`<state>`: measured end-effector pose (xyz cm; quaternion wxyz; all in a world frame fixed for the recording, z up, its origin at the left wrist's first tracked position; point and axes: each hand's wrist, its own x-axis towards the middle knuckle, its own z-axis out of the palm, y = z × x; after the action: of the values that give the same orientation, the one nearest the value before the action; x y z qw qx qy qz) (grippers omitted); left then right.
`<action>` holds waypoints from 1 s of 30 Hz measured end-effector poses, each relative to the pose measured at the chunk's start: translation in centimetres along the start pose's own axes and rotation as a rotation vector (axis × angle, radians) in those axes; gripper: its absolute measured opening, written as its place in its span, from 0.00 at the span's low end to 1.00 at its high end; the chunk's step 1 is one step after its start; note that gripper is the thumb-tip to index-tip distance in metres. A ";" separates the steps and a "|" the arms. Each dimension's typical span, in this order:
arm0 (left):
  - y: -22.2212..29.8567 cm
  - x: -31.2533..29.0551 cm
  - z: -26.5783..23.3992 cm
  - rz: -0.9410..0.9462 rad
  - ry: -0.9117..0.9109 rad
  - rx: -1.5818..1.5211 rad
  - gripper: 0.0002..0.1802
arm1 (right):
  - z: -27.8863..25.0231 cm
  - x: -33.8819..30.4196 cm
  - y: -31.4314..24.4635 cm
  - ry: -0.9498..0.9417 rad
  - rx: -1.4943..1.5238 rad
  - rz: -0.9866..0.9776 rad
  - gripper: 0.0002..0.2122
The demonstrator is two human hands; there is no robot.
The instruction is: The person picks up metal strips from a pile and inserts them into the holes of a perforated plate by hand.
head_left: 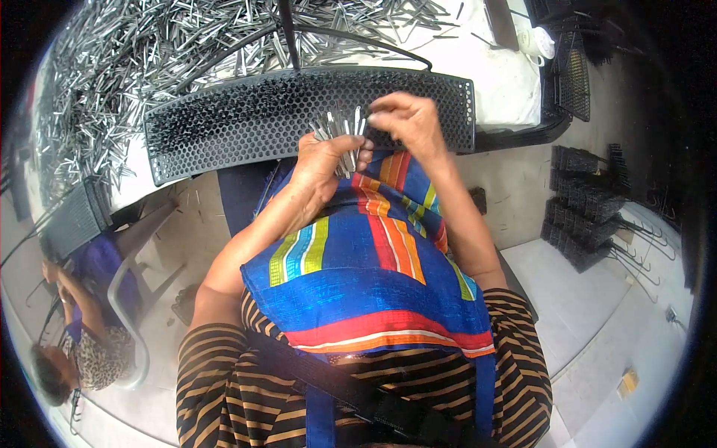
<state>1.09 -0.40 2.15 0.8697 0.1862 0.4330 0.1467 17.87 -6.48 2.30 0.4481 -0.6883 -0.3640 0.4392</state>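
My left hand (323,158) is closed round a bundle of thin silver-and-dark metal strips (355,123), which fan upward out of the grip. To its right, my right hand (413,125) has thumb and forefinger drawn together beside the strips' upper ends; whatever it pinches, if anything, is too small to make out. Both hands are over the near part of a long black perforated rack (437,112). Small dark pieces (202,116) stand packed in the rack's holes on the left and along its far side, while bare holes show nearer to me and at the right.
A large heap of loose metal strips (149,60) covers the white table beyond the rack. A white mug (535,43) stands at the far right. Stacked black racks with wire hooks (582,201) lie on the right. Another person (93,328) sits at the lower left.
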 end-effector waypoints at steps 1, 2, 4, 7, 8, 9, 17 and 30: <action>0.0 0.0 -0.1 0.003 0.010 0.006 0.05 | 1.5 -0.9 -0.4 -0.047 0.271 0.087 0.07; 0.1 -0.1 -0.1 0.006 0.019 0.014 0.06 | 2.2 -1.1 -0.1 -0.111 0.334 0.070 0.06; 0.2 -0.4 -0.3 0.016 0.037 0.010 0.06 | 3.3 -1.3 0.6 -0.046 0.459 0.115 0.04; 0.9 -1.1 -1.0 0.033 0.110 0.001 0.06 | 4.1 -0.5 1.4 0.138 0.498 0.095 0.03; 1.1 -1.3 -1.3 0.039 0.162 -0.011 0.06 | 4.4 -0.2 1.1 0.132 0.498 0.094 0.03; 1.2 -1.4 -2.0 0.039 0.184 0.014 0.05 | 4.7 0.3 0.6 0.179 0.468 0.025 0.03; 1.3 -2.1 -4.7 0.095 0.219 0.001 0.05 | 8.8 4.5 0.6 0.380 -0.053 -0.429 0.02; 2.1 -2.0 -5.2 0.101 0.182 -0.050 0.06 | 9.5 5.0 -0.2 0.310 -0.579 -0.724 0.05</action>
<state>-4.50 1.61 1.60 0.8225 0.1721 0.4966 0.2173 10.71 0.91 -0.92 0.4113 -0.6712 -0.6161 0.0280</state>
